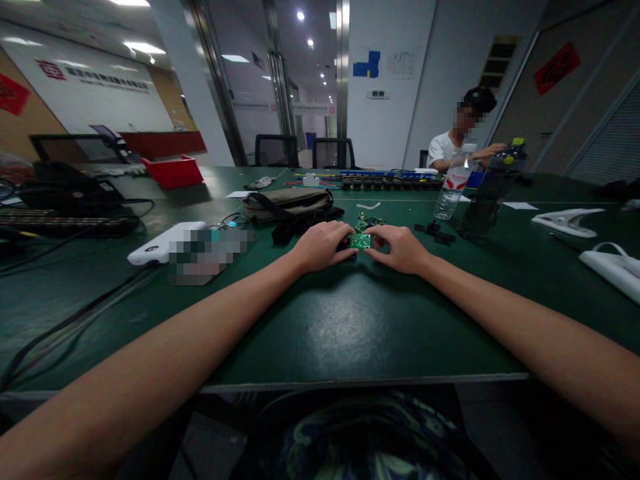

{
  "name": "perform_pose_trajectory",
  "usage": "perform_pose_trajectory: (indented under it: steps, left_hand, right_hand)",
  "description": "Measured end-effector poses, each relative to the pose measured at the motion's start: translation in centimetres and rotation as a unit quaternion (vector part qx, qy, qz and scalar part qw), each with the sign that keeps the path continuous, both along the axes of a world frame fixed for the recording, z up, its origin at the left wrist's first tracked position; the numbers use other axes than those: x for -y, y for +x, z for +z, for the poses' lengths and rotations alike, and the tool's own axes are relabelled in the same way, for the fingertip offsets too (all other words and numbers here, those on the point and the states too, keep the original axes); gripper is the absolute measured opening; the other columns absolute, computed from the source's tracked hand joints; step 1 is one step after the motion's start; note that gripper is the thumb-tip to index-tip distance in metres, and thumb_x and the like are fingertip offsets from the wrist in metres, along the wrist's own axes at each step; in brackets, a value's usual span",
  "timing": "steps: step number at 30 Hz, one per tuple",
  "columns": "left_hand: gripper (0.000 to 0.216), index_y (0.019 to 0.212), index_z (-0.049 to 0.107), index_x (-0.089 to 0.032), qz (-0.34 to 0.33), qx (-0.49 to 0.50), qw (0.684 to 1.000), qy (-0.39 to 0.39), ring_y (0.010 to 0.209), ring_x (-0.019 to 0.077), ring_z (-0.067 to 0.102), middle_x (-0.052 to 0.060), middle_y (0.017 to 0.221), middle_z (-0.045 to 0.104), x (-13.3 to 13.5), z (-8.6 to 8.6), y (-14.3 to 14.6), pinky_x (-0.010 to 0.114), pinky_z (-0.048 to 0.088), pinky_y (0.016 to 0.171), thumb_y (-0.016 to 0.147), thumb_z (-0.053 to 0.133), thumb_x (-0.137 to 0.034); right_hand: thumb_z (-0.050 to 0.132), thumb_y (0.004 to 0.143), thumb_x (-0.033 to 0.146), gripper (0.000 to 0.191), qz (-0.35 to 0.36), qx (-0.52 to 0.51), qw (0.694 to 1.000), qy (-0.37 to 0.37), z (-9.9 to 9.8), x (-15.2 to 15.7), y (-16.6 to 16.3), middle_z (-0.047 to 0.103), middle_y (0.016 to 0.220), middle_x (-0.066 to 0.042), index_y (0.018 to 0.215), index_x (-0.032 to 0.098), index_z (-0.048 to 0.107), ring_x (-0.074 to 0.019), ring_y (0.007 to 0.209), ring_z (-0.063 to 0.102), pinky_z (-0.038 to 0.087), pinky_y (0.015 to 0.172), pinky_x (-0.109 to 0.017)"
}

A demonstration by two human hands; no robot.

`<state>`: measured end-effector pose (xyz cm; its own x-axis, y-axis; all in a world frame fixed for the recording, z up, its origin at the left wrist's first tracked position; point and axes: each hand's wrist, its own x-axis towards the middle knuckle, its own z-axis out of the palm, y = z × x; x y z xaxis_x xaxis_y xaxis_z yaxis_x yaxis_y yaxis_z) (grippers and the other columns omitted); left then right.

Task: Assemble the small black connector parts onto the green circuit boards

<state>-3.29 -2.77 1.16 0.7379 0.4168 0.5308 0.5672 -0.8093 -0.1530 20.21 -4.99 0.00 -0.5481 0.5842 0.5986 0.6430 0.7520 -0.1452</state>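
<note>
A small green circuit board (361,241) is between my two hands, above the green table. My left hand (324,247) is closed at its left edge, where a dark part, partly hidden by the fingers, shows beside the board. My right hand (399,249) pinches the board's right edge between thumb and fingertips. Just behind the hands lie more green circuit boards (371,221), their number hard to make out. Several small black pieces (435,232) are scattered to the right of my right hand.
Left of my hands are a grey-brown bag (287,204), a white power bank-like device (167,243) and cables. A water bottle (451,190) and a dark bottle (487,200) stand to the right. A red bin (173,173) sits far left; a person (450,143) sits across the table.
</note>
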Motion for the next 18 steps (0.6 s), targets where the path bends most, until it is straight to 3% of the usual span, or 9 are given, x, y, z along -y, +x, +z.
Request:
perform_pose_trajectory:
  steps: [18]
  left_hand:
    - [0.031,0.105,0.059,-0.018,-0.009,0.003,1.000,-0.005,0.078,0.0204,0.063,0.003,0.080,0.065,0.00,0.01,0.00,0.032,0.046,0.073,0.093,0.054,-0.046]
  right_hand:
    - [0.061,0.086,0.032,0.031,0.002,-0.005,1.000,0.002,0.03,0.12,-0.12,0.067,0.077,-0.004,0.111,0.015,0.066,-0.0177,0.072,0.063,0.046,0.072,-0.029]
